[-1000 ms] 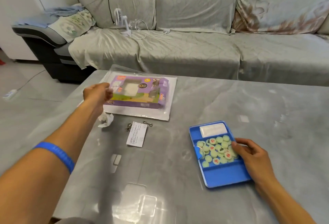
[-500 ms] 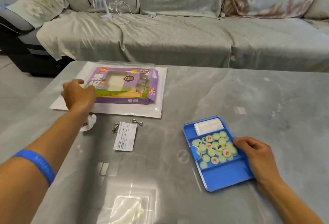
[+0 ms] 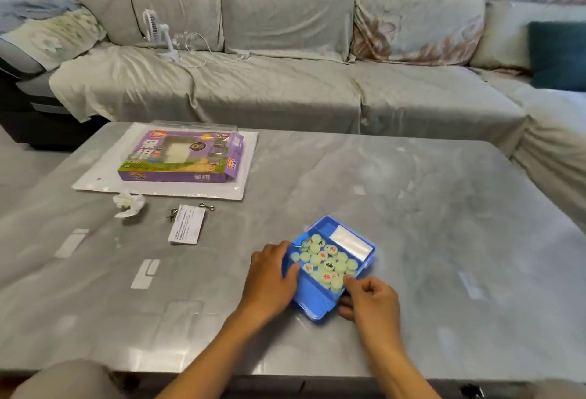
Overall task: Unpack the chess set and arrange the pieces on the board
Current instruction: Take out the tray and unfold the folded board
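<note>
A blue plastic tray point(image 3: 312, 298) lies near the front of the grey table. It holds several pale green round chess pieces point(image 3: 328, 261) with red and black characters, plus a folded white sheet point(image 3: 350, 242) at its far end. My left hand point(image 3: 270, 278) grips the tray's left rim, thumb over the edge. My right hand point(image 3: 369, 298) holds the tray's right near corner, fingers curled at the rim by the pieces. The purple chess set box point(image 3: 184, 157) lies far left on a white plastic sleeve point(image 3: 95, 176).
A crumpled white tissue point(image 3: 128, 204), a printed paper slip point(image 3: 187, 224) and small metal hooks point(image 3: 207, 206) lie left of centre. A grey sofa point(image 3: 285, 87) with a small white fan point(image 3: 158, 33) stands beyond the table's far edge.
My left hand left the purple box and came to the tray's left rim. The tray has turned to an angle and now sits nearer the table's middle. My right hand stays on it.
</note>
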### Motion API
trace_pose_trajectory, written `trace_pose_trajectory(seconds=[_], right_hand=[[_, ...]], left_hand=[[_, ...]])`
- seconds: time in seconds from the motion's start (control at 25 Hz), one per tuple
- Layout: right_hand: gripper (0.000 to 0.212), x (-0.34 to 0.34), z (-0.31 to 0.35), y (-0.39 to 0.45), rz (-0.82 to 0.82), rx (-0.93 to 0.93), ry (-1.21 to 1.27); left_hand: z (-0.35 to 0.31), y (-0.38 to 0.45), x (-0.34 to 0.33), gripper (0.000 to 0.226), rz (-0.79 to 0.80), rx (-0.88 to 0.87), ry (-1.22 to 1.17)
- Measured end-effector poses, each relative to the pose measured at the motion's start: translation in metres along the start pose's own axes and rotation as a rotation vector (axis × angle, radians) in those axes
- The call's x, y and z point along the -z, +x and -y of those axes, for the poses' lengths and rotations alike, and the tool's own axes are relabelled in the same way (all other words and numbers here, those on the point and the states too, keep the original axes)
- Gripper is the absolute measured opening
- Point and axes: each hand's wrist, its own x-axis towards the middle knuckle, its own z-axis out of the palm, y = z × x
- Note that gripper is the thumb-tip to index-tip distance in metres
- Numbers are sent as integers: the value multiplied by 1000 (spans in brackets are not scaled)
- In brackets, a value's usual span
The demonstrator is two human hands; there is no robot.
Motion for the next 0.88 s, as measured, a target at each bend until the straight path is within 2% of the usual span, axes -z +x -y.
trace_pose_trajectory(seconds=[0.12,0.2,0.28,0.32,0.44,0.52,0.6,0.64,0.68,0.76,0.8,0.84,0.88], right_hand=[[19,10,2,11,-4,56,-105],[18,15,18,28,-4,168,-320],[32,17,38,36,23,286,-624],[40,18,47,34,26,335,-790],[76,17,46,11,94,420,-1235],[100,18,31,1,267,442,-1359],[110,26,33,16,445,505,-1330],[106,29,40,28,510,580,-1299],[91,29,44,37,519,715,-1281],[39,22,44,47,375,1080,-1258],[22,18,38,47,316,1189,-1242],[14,16,30,44,259,1244,-1226],[16,15,23,40,212,1227,-1210]], left_hand=[[-2,5,6,50,47,24,60],[-10,-6,6,43,102,-1,45],[-13,-21,3,23,157,-86,-32],[-11,-27,2,18,154,-167,21],[8,-20,6,33,35,-466,355],[20,-9,8,40,30,-600,418],[22,-8,7,43,73,-602,404],[21,-9,6,44,82,-559,370],[19,-9,5,47,75,-507,339],[16,-4,4,54,22,-432,360],[14,0,6,59,22,-411,394],[15,4,7,61,46,-396,419],[17,8,8,62,80,-381,426]])
